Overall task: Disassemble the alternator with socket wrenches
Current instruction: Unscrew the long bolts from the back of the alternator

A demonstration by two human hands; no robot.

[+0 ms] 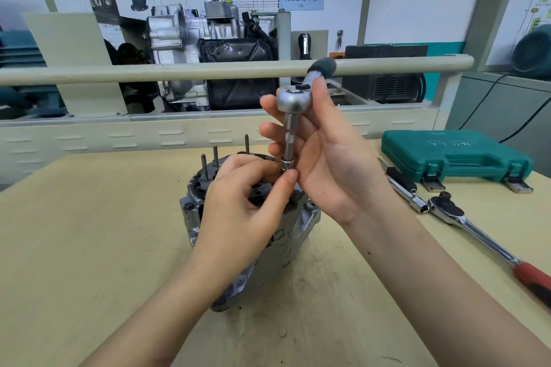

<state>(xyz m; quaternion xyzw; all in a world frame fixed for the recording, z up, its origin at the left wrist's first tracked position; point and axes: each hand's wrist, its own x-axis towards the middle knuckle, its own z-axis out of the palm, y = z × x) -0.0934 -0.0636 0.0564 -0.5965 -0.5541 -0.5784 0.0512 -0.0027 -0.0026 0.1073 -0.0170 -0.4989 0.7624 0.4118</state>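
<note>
Alternator (286, 235) sits at centre frame on the pale wood worktop (89, 247), standing on end. Housing is grey cast metal, scuffed and grimy, with a mounting lug at its left side and dark vented parts on top. Three thin studs (215, 155) stick up from the top, left of centre.

Small ratchet wrench (290, 98) stands near vertical over the alternator's top: round silver head uppermost, green handle angling to the upper right, knurled extension running down to a socket (287, 164) at the lower end.

Right hand (325, 158) is behind the extension, fingers curled round it and the ratchet head: grip closed on the wrench. Left hand (244, 202) is over the alternator top, thumb and fingertips pinching the socket: grip closed on it (what the socket sits on is hidden).

Right of frame on the worktop: a larger ratchet with red handle (477, 232) lying diagonally, and behind it a closed green tool case (456, 155).
</note>
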